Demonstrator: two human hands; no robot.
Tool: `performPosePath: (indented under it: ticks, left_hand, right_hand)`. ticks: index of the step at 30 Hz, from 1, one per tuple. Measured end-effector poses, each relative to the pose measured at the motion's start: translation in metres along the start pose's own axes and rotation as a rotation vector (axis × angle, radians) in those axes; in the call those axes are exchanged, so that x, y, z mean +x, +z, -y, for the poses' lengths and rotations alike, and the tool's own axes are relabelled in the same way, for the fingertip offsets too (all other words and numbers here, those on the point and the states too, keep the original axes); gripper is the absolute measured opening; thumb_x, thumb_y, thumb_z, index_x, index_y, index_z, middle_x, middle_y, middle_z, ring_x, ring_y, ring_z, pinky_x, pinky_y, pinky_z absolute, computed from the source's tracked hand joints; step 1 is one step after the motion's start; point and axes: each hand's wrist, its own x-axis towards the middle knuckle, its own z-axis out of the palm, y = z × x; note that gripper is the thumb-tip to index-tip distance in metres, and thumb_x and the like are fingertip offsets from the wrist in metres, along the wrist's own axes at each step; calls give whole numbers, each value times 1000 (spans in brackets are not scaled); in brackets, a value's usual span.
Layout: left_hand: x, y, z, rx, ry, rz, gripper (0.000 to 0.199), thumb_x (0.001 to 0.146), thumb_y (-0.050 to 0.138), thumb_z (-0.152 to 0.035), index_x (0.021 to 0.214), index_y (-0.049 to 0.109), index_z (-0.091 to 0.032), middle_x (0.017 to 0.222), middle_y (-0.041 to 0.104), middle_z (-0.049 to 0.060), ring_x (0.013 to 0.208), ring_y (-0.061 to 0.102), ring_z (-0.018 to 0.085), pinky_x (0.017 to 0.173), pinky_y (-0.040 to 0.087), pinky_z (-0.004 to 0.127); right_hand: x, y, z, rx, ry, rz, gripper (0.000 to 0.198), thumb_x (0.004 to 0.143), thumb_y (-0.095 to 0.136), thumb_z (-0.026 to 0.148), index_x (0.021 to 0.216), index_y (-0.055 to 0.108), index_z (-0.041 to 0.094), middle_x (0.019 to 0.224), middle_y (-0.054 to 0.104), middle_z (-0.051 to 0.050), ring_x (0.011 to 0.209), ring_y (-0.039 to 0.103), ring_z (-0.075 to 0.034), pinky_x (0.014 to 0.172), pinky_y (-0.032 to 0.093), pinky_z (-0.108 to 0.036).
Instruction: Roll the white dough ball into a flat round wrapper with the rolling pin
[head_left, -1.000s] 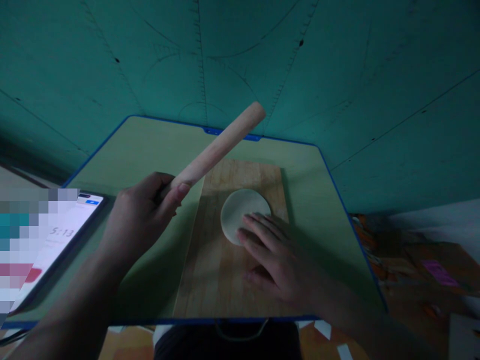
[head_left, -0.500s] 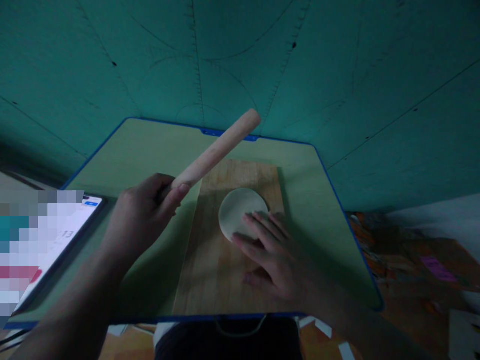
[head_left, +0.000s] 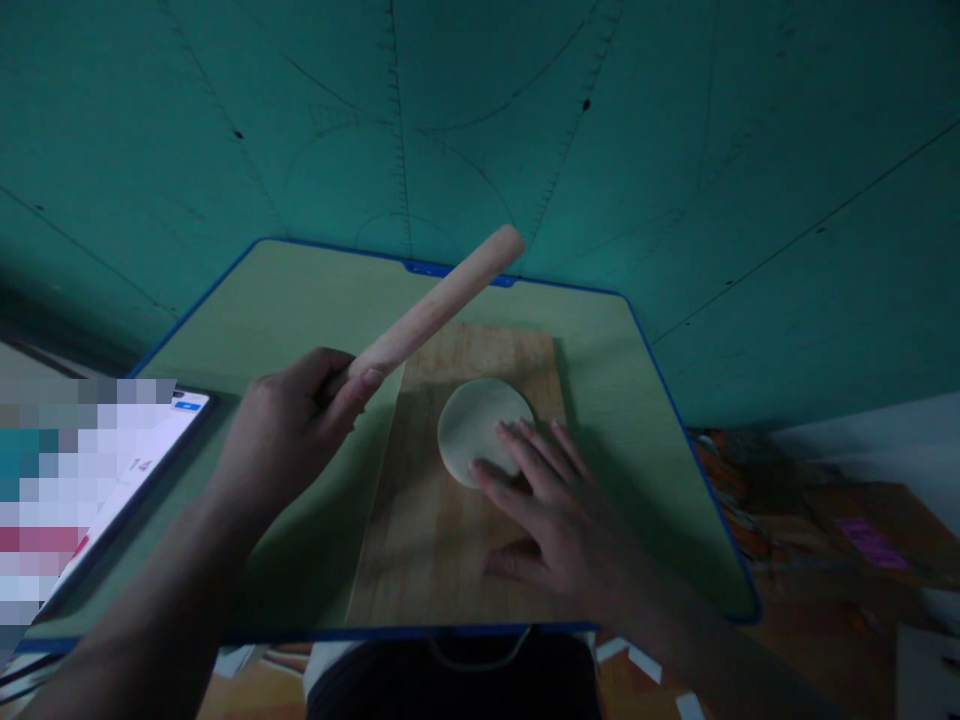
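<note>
Pale dough disc [head_left: 476, 425] flat on the wooden board [head_left: 420, 550], near its middle. Looks already rounded and flattened; cannot judge thinning left to do. At the board's right, right hand [head_left: 555, 510], fingers spread over the disc, gripping nothing. At the board's left, left hand [head_left: 289, 425], fingers closed around a raised rolling pin [head_left: 435, 305]. Farther left, phone [head_left: 142, 460] on the desk [head_left: 300, 290]

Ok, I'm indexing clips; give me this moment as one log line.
left grip: closed on wooden rod, raised | right grip: open, overlapping pale disc | disc: flat on wooden board | board: on green table
</note>
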Motion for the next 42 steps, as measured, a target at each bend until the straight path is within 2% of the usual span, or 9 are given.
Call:
performPosePath:
  ticks: [6, 12, 17, 20, 23, 28, 34, 38, 42]
  left_hand:
    - [0, 0, 0, 14, -14, 1, 72, 83, 26, -83, 81, 62, -20, 53, 55, -8, 46, 57, 8, 47, 34, 23]
    - [1, -1, 0, 23, -21, 7, 75, 81, 23, -85, 82, 62, -21, 53, 55, -7, 47, 58, 10, 47, 34, 25]
    - [-1, 0, 0, 8, 2, 7, 72, 83, 25, -83, 85, 63, -22, 55, 55, -6, 49, 58, 11, 48, 35, 27]
    - [-1, 1, 1, -8, -7, 22, 71, 84, 26, -81, 86, 63, -21, 57, 57, -5, 50, 58, 12, 47, 34, 27]
    - [-1, 1, 1, -14, -16, 34, 69, 85, 26, -80, 87, 63, -22, 58, 56, -5, 49, 57, 11, 47, 33, 27]
    - [-1, 1, 1, 0, 11, 29, 63, 87, 29, -76, 85, 62, -22, 58, 57, -6, 50, 57, 11, 50, 34, 27]
    - [0, -2, 0, -47, -8, 74, 51, 88, 39, -65, 89, 63, -20, 61, 62, 0, 51, 58, 15, 49, 36, 29]
    - [-1, -4, -1, -56, -38, 95, 47, 87, 44, -62, 89, 63, -19, 61, 63, 3, 52, 59, 17, 50, 36, 29]
    - [-2, -4, -2, -44, -51, 111, 47, 88, 44, -62, 90, 63, -19, 64, 65, 4, 55, 60, 18, 51, 36, 28]
  right_hand:
    - [0, -4, 4, 74, -40, 20, 71, 86, 62, 68, 142, 56, 25, 155, 39, -21, 146, 32, -42, 113, 31, -71]
    - [-10, -12, 2, 191, -31, -78, 50, 96, 58, 52, 139, 60, 27, 162, 31, -14, 149, 29, -37, 114, 35, -64]
    - [-4, 3, 4, 128, 3, -95, 51, 97, 59, 42, 142, 56, 17, 155, 39, -23, 148, 30, -38, 113, 35, -66]
    - [-4, 5, 6, 101, -11, -59, 48, 96, 62, 39, 138, 59, 16, 154, 40, -23, 148, 30, -39, 114, 32, -69]
    - [-7, 0, 6, 105, -56, -44, 44, 96, 62, 40, 134, 62, 19, 155, 41, -20, 148, 30, -38, 116, 31, -67]
    - [-2, -2, 8, 89, -28, -28, 58, 94, 65, 44, 144, 53, 16, 154, 41, -24, 147, 31, -40, 114, 32, -69]
    - [-4, -8, 11, 105, -31, 6, 53, 95, 63, 48, 139, 59, 19, 156, 40, -19, 148, 30, -37, 117, 33, -63]
    - [-7, -5, 15, 95, -31, 18, 61, 94, 63, 50, 146, 51, 19, 158, 37, -21, 148, 29, -37, 116, 33, -64]
    - [-13, -1, 14, 152, -46, 16, 52, 95, 60, 53, 137, 60, 21, 158, 37, -19, 150, 26, -36, 115, 35, -63]
